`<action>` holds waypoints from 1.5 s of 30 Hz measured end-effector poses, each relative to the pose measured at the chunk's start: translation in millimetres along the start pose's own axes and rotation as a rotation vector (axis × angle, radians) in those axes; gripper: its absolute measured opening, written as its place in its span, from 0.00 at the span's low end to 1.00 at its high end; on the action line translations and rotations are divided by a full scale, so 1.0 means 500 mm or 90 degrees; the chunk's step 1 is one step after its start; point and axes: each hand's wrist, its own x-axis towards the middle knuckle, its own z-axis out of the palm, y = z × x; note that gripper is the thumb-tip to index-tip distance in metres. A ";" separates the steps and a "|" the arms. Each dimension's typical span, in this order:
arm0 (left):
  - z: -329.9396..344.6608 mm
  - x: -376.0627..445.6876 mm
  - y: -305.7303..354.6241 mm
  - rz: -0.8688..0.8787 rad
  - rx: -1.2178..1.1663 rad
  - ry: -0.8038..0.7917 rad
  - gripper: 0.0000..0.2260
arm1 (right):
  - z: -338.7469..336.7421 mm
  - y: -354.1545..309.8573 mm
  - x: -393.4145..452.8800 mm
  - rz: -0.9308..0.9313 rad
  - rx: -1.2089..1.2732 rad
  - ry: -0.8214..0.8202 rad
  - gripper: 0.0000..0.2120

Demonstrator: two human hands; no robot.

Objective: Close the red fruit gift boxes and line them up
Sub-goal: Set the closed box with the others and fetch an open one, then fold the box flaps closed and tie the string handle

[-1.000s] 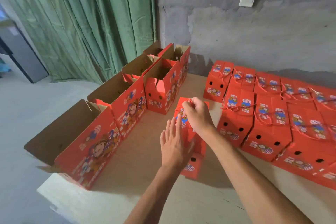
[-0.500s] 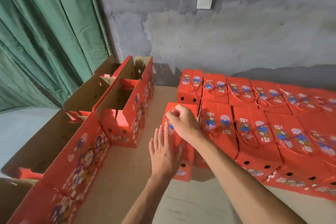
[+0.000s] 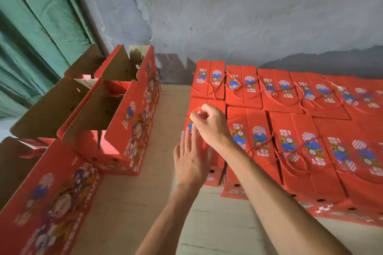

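A closed red gift box (image 3: 215, 168) stands at the left end of the front row of closed red boxes (image 3: 300, 147). My right hand (image 3: 211, 125) pinches its red cord handle (image 3: 193, 111) on the lid. With straight fingers, my left hand (image 3: 189, 159) presses flat against that box's left side. A second row of closed boxes (image 3: 244, 87) lies behind, against the wall. Open red boxes (image 3: 122, 128) with raised flaps stand to the left.
The boxes sit on a pale wooden tabletop (image 3: 165, 192). A grey plaster wall (image 3: 228, 16) runs along the back, and a green curtain (image 3: 37, 33) hangs at the left. Another open box (image 3: 47, 213) stands at the near left.
The box under my hands has slid right and now sits against the front row of closed boxes. My view has swung right and closer; both hands kept their hold.
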 end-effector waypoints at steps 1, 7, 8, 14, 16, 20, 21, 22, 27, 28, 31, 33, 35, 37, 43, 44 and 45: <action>0.002 0.003 0.004 -0.005 0.010 0.000 0.33 | 0.001 0.004 0.003 -0.008 -0.003 0.006 0.15; -0.009 0.007 0.008 -0.004 0.020 -0.065 0.29 | -0.003 0.007 -0.009 -0.139 -0.322 0.002 0.14; -0.016 0.009 0.007 -0.009 -0.003 -0.086 0.30 | -0.004 0.001 -0.016 -0.177 -0.407 0.024 0.14; -0.112 0.025 -0.004 -0.071 -0.064 -0.029 0.27 | -0.004 -0.070 -0.056 -0.158 -0.601 0.059 0.16; -0.160 0.026 -0.023 -0.065 -0.050 0.024 0.24 | 0.014 -0.098 -0.079 -0.141 -0.628 0.065 0.16; -0.254 0.041 -0.095 -0.080 0.035 0.094 0.25 | 0.087 -0.149 -0.104 -0.143 -0.553 0.026 0.15; -0.275 0.047 -0.118 -0.097 0.051 0.106 0.27 | 0.111 -0.154 -0.106 -0.144 -0.525 0.020 0.15; -0.294 0.054 -0.140 -0.112 0.053 0.119 0.27 | 0.136 -0.158 -0.105 -0.147 -0.501 0.013 0.16; -0.354 0.082 -0.255 -0.142 0.049 0.108 0.24 | 0.272 -0.172 -0.094 -0.130 -0.378 -0.037 0.20; -0.360 0.090 -0.279 -0.146 0.038 0.110 0.22 | 0.302 -0.174 -0.088 -0.115 -0.361 -0.050 0.20; -0.375 0.118 -0.343 -0.160 0.040 0.066 0.17 | 0.389 -0.181 -0.063 -0.044 -0.303 -0.080 0.23; -0.375 0.129 -0.377 -0.149 0.053 0.012 0.10 | 0.438 -0.185 -0.045 0.017 -0.269 -0.099 0.25; -0.369 0.130 -0.401 -0.120 0.024 0.010 0.04 | 0.473 -0.189 -0.032 0.051 -0.267 -0.099 0.23; -0.357 0.130 -0.412 -0.095 0.011 0.028 0.06 | 0.490 -0.188 -0.020 0.061 -0.295 -0.100 0.21; -0.328 0.127 -0.396 -0.066 0.005 0.079 0.20 | 0.479 -0.198 0.009 0.163 -0.304 -0.146 0.15; -0.328 0.122 -0.390 -0.078 0.009 0.088 0.19 | 0.469 -0.201 0.008 0.166 -0.307 -0.156 0.14; -0.333 0.118 -0.382 -0.095 0.023 0.090 0.17 | 0.459 -0.204 0.006 0.170 -0.309 -0.163 0.13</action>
